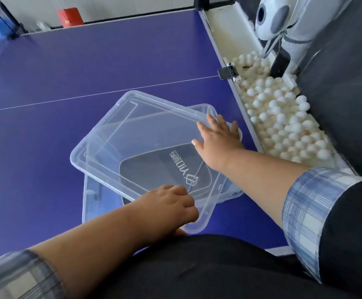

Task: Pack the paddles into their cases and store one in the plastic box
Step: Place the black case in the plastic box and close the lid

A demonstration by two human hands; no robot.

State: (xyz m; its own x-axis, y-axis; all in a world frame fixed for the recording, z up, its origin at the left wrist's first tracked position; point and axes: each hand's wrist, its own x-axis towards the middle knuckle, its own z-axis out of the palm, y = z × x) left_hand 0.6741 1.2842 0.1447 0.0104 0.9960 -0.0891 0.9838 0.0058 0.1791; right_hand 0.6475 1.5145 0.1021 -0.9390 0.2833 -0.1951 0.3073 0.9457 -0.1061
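Two hands are working on a clear lid (132, 134) that is lying askew over the clear box (88, 203) near the right edge of a blue table (68, 67). The lid is sitting turned against the box, not seated: its left corner is jutting out past the box wall, and its near corner is sticking out toward the person.

The left hand (171, 203) is gripping that near corner, with its fingers curling over the top of the rim and what looks like the thumb tucking underneath. The right hand (216, 139) is lying flat on the lid's far right edge, fingers straight and spread, holding nothing.

Inside the box, a dark grey case (154, 169) with pale lettering is lying flat on the bottom and showing through the lid. Part of it is peeking out below the lid's edge, just left of the left wrist. Whether a paddle is inside the case cannot be told.

A thin white line (89, 97) is running across the table beyond the box. Along the table's right side, a long trough (240, 100) is holding a heap of white balls (283, 121), and a white machine (270, 18) is standing above its far end. A small black clamp (227, 73) is gripping the table edge there. A red box (70, 17) is sitting beyond the far end of the table. Both forearms are coming out of rolled plaid sleeves (305, 212).
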